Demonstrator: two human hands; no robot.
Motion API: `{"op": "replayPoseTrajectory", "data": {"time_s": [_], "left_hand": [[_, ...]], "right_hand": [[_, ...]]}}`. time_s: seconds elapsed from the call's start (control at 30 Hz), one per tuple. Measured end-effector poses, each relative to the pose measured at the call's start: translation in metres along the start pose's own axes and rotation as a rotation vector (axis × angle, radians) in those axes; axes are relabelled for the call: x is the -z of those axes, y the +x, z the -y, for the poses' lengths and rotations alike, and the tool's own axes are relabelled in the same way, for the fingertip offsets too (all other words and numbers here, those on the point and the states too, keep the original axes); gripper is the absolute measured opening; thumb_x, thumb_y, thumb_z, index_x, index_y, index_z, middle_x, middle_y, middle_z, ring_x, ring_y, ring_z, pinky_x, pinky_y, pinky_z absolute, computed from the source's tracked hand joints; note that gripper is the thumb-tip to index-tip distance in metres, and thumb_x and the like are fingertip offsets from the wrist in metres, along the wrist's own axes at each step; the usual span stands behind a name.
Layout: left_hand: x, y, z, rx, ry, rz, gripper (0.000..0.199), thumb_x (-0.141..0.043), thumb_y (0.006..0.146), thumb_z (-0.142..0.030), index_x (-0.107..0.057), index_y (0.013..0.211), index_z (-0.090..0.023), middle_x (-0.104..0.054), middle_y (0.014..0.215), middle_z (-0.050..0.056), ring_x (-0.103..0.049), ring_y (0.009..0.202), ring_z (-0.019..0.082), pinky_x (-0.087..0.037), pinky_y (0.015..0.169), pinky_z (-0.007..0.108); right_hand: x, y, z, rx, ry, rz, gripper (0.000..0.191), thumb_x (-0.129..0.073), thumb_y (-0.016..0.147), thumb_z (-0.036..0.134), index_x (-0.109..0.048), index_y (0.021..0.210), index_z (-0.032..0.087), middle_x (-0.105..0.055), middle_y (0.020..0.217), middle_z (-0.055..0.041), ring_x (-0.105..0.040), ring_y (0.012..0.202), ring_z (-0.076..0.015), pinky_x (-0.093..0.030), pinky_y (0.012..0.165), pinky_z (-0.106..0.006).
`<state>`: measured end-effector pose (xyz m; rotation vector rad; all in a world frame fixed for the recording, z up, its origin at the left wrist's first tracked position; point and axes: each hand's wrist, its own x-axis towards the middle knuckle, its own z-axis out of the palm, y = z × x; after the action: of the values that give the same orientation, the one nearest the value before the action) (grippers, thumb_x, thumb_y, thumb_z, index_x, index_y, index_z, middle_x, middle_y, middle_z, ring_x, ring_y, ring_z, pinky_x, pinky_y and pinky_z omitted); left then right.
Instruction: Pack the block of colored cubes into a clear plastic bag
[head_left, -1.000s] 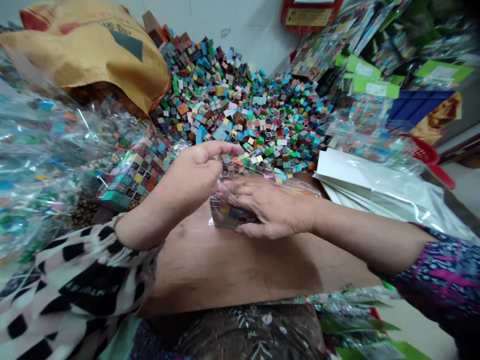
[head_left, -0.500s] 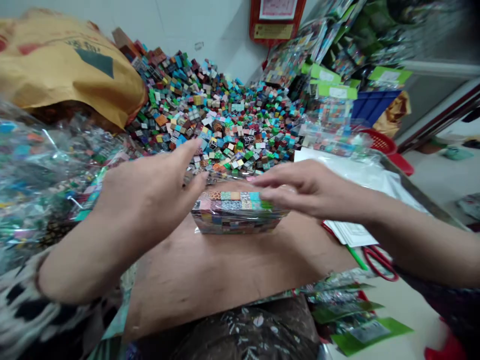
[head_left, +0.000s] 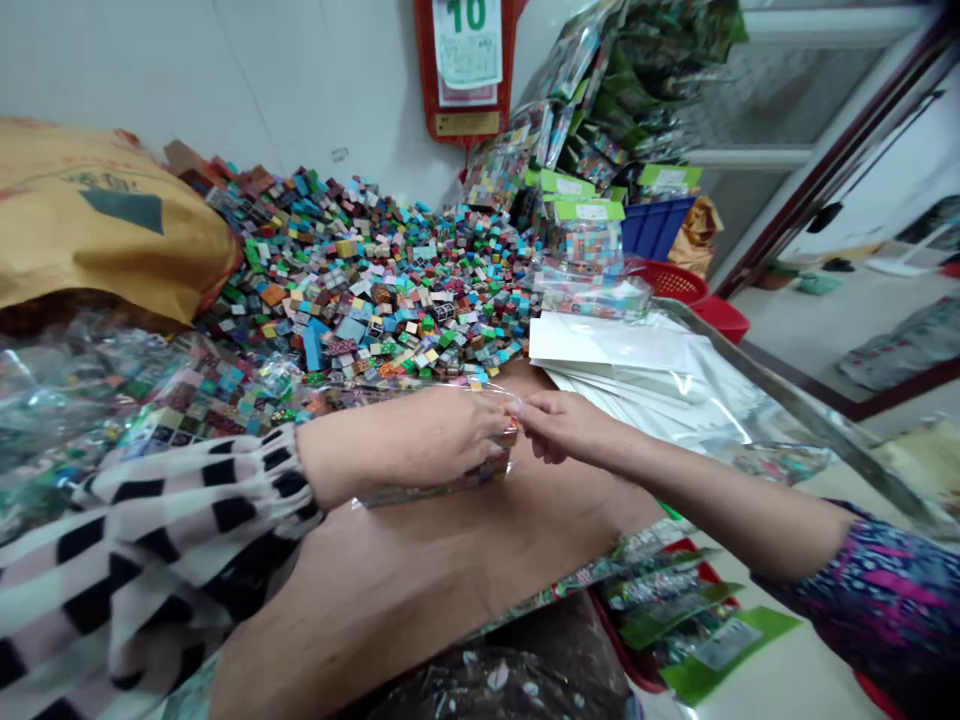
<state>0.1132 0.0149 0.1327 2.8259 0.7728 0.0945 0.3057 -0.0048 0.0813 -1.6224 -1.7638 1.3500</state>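
A clear plastic bag packed with small patterned cubes (head_left: 495,466) lies on the brown board (head_left: 435,590). Over its top and right end curls my left hand (head_left: 431,432), fingers closed on it and hiding most of the cubes. My right hand (head_left: 562,428) meets it at that end, with thumb and forefinger pinched on the clear film close to the left fingertips. Just behind my hands spreads a large heap of loose colourful cubes (head_left: 390,290).
White cards (head_left: 600,345) are stacked to the right. Green-topped packets (head_left: 667,630) sit front right in a red basket. A yellow sack (head_left: 112,230) and plastic-wrapped cubes (head_left: 202,400) stand left. Further right are a blue bin (head_left: 654,228) and red baskets (head_left: 675,282).
My hands, apart above the bag before, have come together at its right end and closed on it. The view has swung right, so the heap and calendar appear further left.
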Motion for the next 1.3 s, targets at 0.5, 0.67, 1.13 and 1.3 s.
{"op": "replayPoseTrajectory", "data": {"time_s": [0.5,0.67,1.13,1.3], "left_hand": [[-0.014,-0.009,0.004,-0.087,0.146,0.084,0.049,-0.031,0.099,-0.037,-0.047,0.142,-0.017,-0.048,0.149,0.009,-0.040,0.141,0.019,-0.024,0.121,0.035],[-0.023,-0.016,0.005,-0.019,0.151,0.085,0.054,-0.031,0.100,-0.037,-0.035,0.149,-0.016,-0.036,0.156,0.011,-0.032,0.145,0.019,-0.026,0.120,0.035],[-0.019,-0.012,0.004,-0.126,0.188,0.054,0.046,-0.047,0.096,-0.042,-0.054,0.135,-0.019,-0.050,0.148,0.011,-0.045,0.137,0.025,-0.033,0.117,0.039],[-0.019,-0.012,0.006,-0.124,0.217,0.061,0.054,-0.048,0.095,-0.046,-0.049,0.140,-0.017,-0.046,0.150,0.012,-0.039,0.141,0.026,-0.030,0.118,0.040]], "right_hand": [[0.004,-0.006,0.001,0.376,0.051,-0.177,0.037,-0.040,0.092,0.045,-0.047,0.065,0.020,-0.046,0.058,0.0041,-0.039,0.053,-0.0102,-0.026,0.049,-0.023],[0.007,-0.003,0.013,0.331,0.073,-0.161,0.031,-0.046,0.089,0.034,-0.047,0.061,0.020,-0.046,0.055,0.0044,-0.039,0.051,-0.0090,-0.024,0.048,-0.023],[0.013,-0.016,0.026,0.141,0.095,-0.018,0.040,-0.050,0.092,0.036,-0.045,0.055,0.020,-0.043,0.047,0.0054,-0.039,0.042,-0.0079,-0.030,0.041,-0.022],[0.013,-0.014,0.022,0.191,0.016,-0.064,0.036,-0.044,0.093,0.030,-0.048,0.060,0.019,-0.045,0.048,0.0048,-0.043,0.044,-0.0087,-0.029,0.044,-0.022]]}}
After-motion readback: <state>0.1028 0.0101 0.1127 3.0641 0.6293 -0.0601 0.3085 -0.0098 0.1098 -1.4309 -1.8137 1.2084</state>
